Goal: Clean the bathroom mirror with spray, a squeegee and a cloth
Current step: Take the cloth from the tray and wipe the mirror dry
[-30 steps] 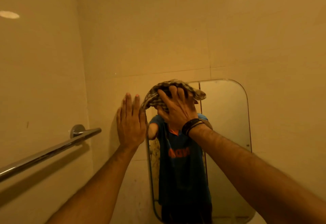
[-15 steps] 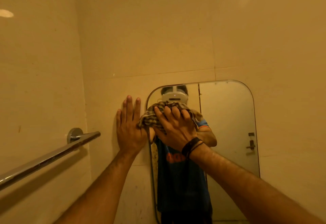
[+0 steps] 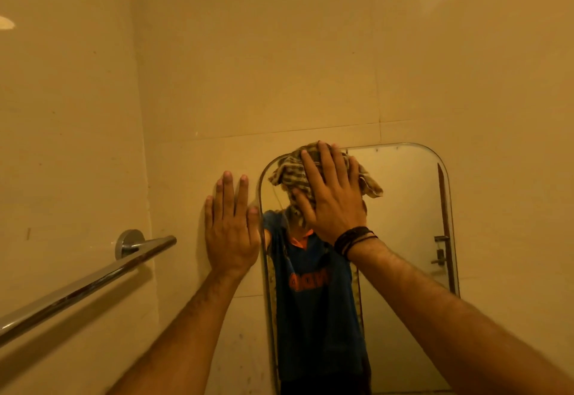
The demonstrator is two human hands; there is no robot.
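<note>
Tiled wall [image 3: 279,68]: one mirror [image 3: 403,223], one towel bar [image 3: 93,282]. Left hand [image 3: 231,227] flat on wall, fingers straight. Right hand [image 3: 332,195] spread, pressing one cloth [image 3: 287,174] to mirror top.

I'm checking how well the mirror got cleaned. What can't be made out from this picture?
- Head view: the glass under the cloth is covered by it and the right hand.
- The mirror bottom edge is cut off by the frame and the right forearm.
- Streaks on the glass: too dim to tell.
- Spray and squeegee: not in view.
</note>
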